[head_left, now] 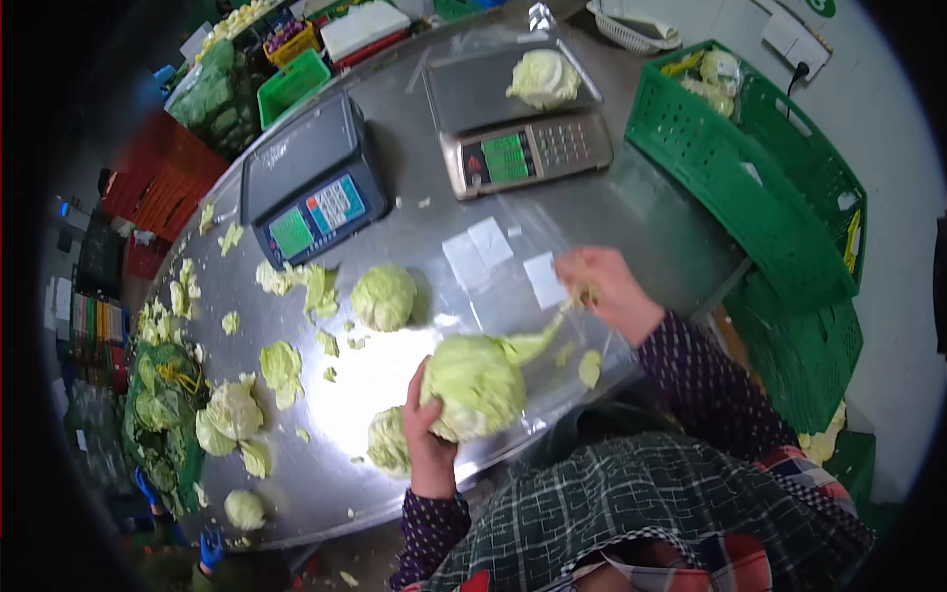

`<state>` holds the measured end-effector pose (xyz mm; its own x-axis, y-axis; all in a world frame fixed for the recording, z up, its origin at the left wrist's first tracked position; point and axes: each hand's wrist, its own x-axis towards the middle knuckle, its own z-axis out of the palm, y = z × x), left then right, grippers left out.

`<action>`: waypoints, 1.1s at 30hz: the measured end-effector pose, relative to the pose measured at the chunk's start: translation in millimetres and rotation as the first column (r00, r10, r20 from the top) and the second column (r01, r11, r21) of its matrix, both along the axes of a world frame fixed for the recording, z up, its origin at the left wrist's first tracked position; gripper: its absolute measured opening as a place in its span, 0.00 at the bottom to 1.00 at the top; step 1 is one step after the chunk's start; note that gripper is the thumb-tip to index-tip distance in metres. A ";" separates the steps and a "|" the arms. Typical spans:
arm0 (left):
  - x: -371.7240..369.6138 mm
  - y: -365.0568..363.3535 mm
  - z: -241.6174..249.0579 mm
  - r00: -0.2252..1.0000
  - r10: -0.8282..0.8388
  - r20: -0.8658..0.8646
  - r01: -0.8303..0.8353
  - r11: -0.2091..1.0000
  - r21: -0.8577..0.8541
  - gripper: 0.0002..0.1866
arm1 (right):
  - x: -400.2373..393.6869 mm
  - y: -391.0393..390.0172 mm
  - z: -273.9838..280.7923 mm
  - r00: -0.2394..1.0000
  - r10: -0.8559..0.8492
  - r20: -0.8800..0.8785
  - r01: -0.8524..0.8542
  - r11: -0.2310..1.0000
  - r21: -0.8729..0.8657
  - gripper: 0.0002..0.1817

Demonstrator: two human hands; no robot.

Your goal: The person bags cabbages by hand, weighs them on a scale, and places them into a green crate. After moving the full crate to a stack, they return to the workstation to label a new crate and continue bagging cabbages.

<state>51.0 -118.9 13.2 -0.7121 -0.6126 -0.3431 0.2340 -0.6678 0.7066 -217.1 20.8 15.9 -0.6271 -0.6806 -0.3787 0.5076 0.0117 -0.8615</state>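
A large head of cabbage (475, 388) is held over the table's front edge by my left hand (428, 434), its fingers wrapped round the left side. To the upper right, my right hand (609, 292) is closed on a cabbage leaf (538, 341), which stretches from the head toward the fingers. White paper labels (477, 254) lie on the metal table beyond the held head. One whole cabbage (384, 298) sits behind it, and a smaller one (389, 441) rests just left of my left hand, partly hidden.
A silver scale (572, 146) carries a cabbage (545, 79); a dark scale (301, 163) stands left of it. Green crates (710, 163) are at right. Leaf scraps (281, 373) and a net bag (163, 424) lie left. Another person's blue-gloved hand (211, 551) shows at lower left.
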 end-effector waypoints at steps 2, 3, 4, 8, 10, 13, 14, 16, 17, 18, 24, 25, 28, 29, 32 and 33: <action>3.5 -1.8 -1.2 1.000 0.011 0.009 -0.011 0.999 0.046 0.40 | 0.9 -41.7 10.2 0.984 -0.173 0.047 0.177 0.981 -0.085 0.07; 2.8 -2.7 -1.6 1.000 0.008 0.013 -0.008 0.998 0.067 0.40 | 14.1 -70.9 36.4 0.988 -0.157 0.005 0.156 0.982 -0.110 0.13; 1.3 -2.0 -3.1 1.000 -0.002 0.025 0.000 0.998 0.067 0.40 | 34.9 -96.1 30.3 0.989 -0.015 -0.148 -0.051 0.900 -0.432 0.24; 9.0 4.6 -13.1 0.994 0.101 0.044 -0.103 0.994 0.048 0.33 | 72.8 -79.3 108.2 0.614 0.326 -0.719 -0.536 0.841 -0.076 0.38; 3.1 8.2 -15.6 0.991 0.130 0.005 -0.131 0.991 0.042 0.33 | 70.4 -66.1 92.8 0.303 0.584 -0.753 -0.510 0.767 0.390 0.36; 3.1 11.5 -6.4 0.995 0.096 0.037 -0.099 0.990 0.100 0.38 | 79.6 -53.4 59.2 0.503 0.514 -0.695 -0.521 0.822 0.231 0.24; 4.5 11.4 -7.6 0.997 0.079 0.009 -0.079 0.993 0.083 0.38 | 75.9 -51.6 53.5 0.500 0.525 -0.688 -0.532 0.814 0.234 0.24; 5.7 11.8 -7.9 0.999 0.050 -0.009 -0.050 0.998 0.047 0.38 | 68.0 -46.5 44.3 0.868 0.334 -0.367 -0.360 0.933 -0.002 0.16; 5.6 13.1 -10.6 0.999 0.051 -0.002 -0.051 0.997 0.057 0.38 | 69.5 -44.7 41.1 0.870 0.338 -0.359 -0.361 0.933 0.005 0.16; 4.2 13.6 -14.5 0.998 0.068 -0.001 -0.067 0.993 0.096 0.35 | 69.7 -43.5 39.0 0.964 0.153 -0.217 -0.170 0.983 -0.064 0.13; 4.2 12.6 -14.7 0.974 0.225 0.033 -0.222 0.911 0.347 0.31 | 26.6 -51.0 58.2 0.987 -0.162 -0.018 0.158 0.978 -0.133 0.18; 1.4 14.8 -14.0 0.979 0.198 0.037 -0.199 0.917 0.347 0.31 | 28.7 -66.6 72.7 0.983 -0.179 -0.036 0.171 0.972 -0.164 0.22; -7.1 14.5 -15.0 0.981 0.193 0.029 -0.193 0.933 0.305 0.28 | 38.7 -72.8 81.9 0.962 -0.004 -0.271 -0.076 0.956 -0.285 0.29; -9.6 16.7 -8.4 0.986 0.167 -0.002 -0.162 0.959 0.231 0.30 | 42.3 -77.2 84.7 0.909 0.097 -0.406 -0.236 0.922 -0.308 0.32; -34.1 32.7 4.3 0.990 0.141 0.007 -0.142 0.988 0.057 0.32 | 30.8 -38.7 25.4 0.967 0.241 -0.077 -0.239 0.970 0.032 0.34; -40.5 39.9 2.6 0.992 0.115 0.057 -0.112 0.993 -0.045 0.33 | 43.8 -23.5 12.2 0.967 0.255 -0.020 -0.255 0.964 -0.075 0.34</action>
